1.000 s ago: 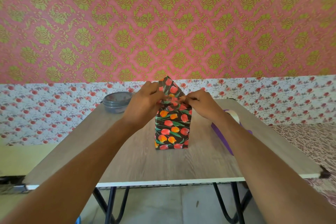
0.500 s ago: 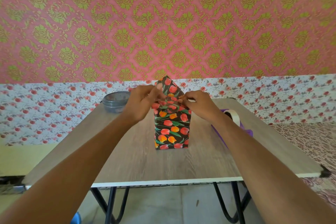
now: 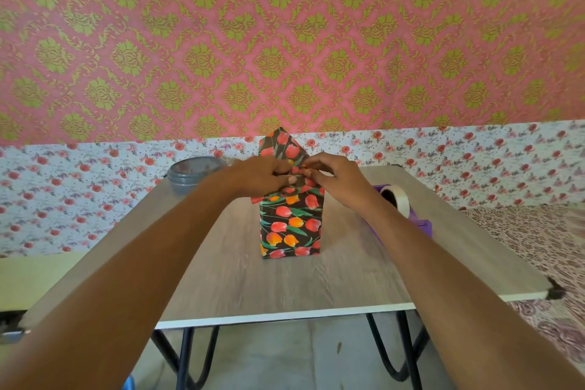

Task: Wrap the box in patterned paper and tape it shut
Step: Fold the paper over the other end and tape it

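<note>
Wood-grain table (image 3: 253, 288) carries the box (image 3: 291, 231) upright at its middle, paper (image 3: 308, 203) snug round it. Left hand (image 3: 262, 176) and right hand (image 3: 335, 179) meet on top, each pinching a side fold. Crease both flat before lowering the far flap (image 3: 281, 144); tape (image 3: 395, 196) waits near the right edge.

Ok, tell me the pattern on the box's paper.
Black wrapping paper with red and orange tulips, green leaves; head view.

No writing, label, brand, number or sign can be read. The patterned paper (image 3: 285, 144) on the box (image 3: 291, 225) carries only printed tulips. The tape dispenser (image 3: 422, 226) right of the box and the grey tub (image 3: 193, 176) left of it show no legible lettering.
</note>
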Demonstrator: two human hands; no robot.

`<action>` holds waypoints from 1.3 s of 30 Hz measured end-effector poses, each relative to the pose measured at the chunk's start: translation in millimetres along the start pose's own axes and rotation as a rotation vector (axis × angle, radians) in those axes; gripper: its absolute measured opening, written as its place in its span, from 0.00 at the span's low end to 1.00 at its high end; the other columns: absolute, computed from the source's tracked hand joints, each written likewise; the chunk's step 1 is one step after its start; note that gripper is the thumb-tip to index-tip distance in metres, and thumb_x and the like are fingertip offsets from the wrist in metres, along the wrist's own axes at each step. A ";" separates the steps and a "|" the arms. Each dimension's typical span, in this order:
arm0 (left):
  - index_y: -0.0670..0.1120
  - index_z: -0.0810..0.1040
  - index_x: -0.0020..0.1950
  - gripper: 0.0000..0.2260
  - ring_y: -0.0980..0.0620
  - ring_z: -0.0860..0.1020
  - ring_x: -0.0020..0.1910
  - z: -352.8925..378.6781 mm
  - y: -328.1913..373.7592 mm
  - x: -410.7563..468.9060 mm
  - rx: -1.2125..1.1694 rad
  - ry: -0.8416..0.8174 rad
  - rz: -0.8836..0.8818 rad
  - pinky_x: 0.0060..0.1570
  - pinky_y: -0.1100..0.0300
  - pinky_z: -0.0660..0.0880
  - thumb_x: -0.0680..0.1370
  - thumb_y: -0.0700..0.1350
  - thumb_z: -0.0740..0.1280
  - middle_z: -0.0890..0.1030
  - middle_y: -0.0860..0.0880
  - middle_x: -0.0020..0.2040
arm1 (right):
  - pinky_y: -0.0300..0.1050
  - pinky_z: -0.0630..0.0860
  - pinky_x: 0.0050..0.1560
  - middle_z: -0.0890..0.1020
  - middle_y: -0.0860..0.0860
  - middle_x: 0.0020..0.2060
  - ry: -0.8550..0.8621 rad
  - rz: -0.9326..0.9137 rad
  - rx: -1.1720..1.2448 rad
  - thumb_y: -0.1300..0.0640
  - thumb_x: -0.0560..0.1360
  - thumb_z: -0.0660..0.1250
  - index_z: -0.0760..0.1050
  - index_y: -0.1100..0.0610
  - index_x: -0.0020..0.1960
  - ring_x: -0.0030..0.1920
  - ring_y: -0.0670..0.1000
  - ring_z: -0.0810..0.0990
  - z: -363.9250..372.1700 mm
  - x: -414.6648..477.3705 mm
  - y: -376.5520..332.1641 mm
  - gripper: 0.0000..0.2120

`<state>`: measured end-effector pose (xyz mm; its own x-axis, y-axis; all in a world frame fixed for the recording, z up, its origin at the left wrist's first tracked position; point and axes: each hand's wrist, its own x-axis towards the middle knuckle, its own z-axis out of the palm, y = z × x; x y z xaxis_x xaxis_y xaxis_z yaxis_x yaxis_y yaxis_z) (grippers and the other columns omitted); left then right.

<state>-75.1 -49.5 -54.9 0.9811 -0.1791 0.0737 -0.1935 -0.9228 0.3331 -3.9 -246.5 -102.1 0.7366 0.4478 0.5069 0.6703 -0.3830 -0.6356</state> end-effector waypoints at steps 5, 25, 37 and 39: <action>0.38 0.67 0.77 0.20 0.50 0.69 0.68 18.7 -0.3 -8.4 -0.185 0.087 0.029 0.56 0.71 0.62 0.87 0.47 0.56 0.72 0.49 0.67 | 0.41 0.74 0.63 0.84 0.46 0.57 0.095 0.091 0.088 0.55 0.80 0.69 0.80 0.55 0.64 0.58 0.44 0.81 -7.8 -13.1 8.0 0.13; 0.43 0.79 0.67 0.16 0.39 0.84 0.43 29.9 -7.1 -9.8 -0.268 0.331 -0.070 0.49 0.45 0.80 0.86 0.48 0.58 0.85 0.42 0.45 | 0.48 0.72 0.38 0.80 0.62 0.39 0.238 0.955 0.049 0.53 0.73 0.77 0.74 0.61 0.39 0.37 0.57 0.78 -86.0 -99.4 98.0 0.15; 0.42 0.78 0.68 0.17 0.48 0.80 0.52 26.7 -9.1 -10.2 -0.240 0.308 -0.053 0.59 0.49 0.76 0.86 0.48 0.58 0.79 0.48 0.53 | 0.42 0.71 0.29 0.81 0.65 0.53 0.388 0.957 0.087 0.54 0.68 0.82 0.76 0.66 0.53 0.45 0.59 0.81 -80.2 -91.5 100.3 0.24; 0.42 0.78 0.69 0.17 0.47 0.80 0.52 27.3 -7.8 -10.4 -0.248 0.299 -0.050 0.58 0.50 0.76 0.86 0.48 0.58 0.79 0.46 0.53 | 0.40 0.70 0.27 0.78 0.63 0.58 0.408 0.979 0.045 0.50 0.67 0.83 0.76 0.64 0.52 0.42 0.57 0.80 -78.2 -92.1 101.3 0.25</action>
<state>-83.5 -49.8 -83.9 0.9507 0.0050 0.3101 -0.1776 -0.8110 0.5574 3.2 -389.8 -167.6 0.9335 -0.3481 -0.0856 -0.2292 -0.3960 -0.8892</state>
